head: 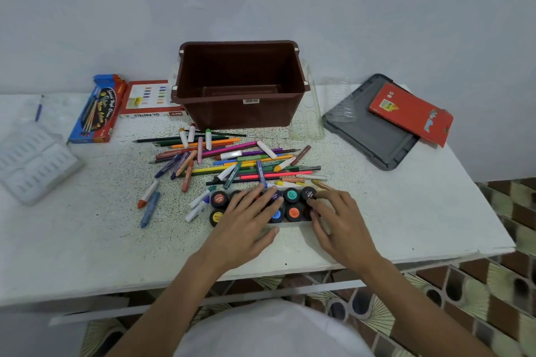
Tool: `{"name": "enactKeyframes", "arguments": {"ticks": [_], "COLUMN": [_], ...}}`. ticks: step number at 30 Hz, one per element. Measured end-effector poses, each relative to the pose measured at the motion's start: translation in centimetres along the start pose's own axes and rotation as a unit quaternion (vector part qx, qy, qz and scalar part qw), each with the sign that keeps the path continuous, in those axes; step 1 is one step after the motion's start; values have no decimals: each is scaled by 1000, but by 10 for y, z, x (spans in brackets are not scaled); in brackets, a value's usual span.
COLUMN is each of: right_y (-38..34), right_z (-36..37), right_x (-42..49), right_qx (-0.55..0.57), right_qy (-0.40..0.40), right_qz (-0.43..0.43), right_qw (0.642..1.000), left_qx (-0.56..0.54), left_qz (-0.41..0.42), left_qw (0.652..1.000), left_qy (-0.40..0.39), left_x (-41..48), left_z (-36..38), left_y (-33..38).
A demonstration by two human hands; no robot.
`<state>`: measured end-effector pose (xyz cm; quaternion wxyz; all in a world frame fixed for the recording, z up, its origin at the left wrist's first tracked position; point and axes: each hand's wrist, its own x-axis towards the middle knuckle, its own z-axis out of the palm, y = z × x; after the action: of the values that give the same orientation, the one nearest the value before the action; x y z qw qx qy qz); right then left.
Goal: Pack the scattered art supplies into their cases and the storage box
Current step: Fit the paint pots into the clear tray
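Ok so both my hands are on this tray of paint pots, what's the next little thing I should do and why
Probably grip the tray of paint pots at both ends and lift it into the brown storage box. The pots look seated in two rows, your left hand and right hand already rest on them, and the box stands open and looks empty just behind the pile of pencils and crayons.

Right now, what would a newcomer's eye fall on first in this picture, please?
Probably the jumble of coloured pencils and crayons mid-table, before the empty brown storage box. Nearer the table's front edge, the left hand and right hand rest on a tray of paint pots. A grey lid lies right of the box.
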<state>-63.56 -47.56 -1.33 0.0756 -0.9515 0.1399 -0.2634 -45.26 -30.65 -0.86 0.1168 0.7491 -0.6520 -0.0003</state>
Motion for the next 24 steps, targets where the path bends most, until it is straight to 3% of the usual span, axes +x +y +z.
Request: {"name": "enactKeyframes", "arguments": {"ticks": [14, 24], "right_y": [11, 16], "right_z": [-7, -9], "right_x": [0, 7], "right_qx": [12, -44], "right_qy": [-52, -42], "right_qz": [-35, -80], "right_qw": [998, 995], "left_qx": [2, 13], "left_qz": [35, 27], "left_qw": [999, 999], "left_qy": [-21, -27], "left_x": [10, 11], "left_z": [8, 10], "left_y": [6, 6]}}
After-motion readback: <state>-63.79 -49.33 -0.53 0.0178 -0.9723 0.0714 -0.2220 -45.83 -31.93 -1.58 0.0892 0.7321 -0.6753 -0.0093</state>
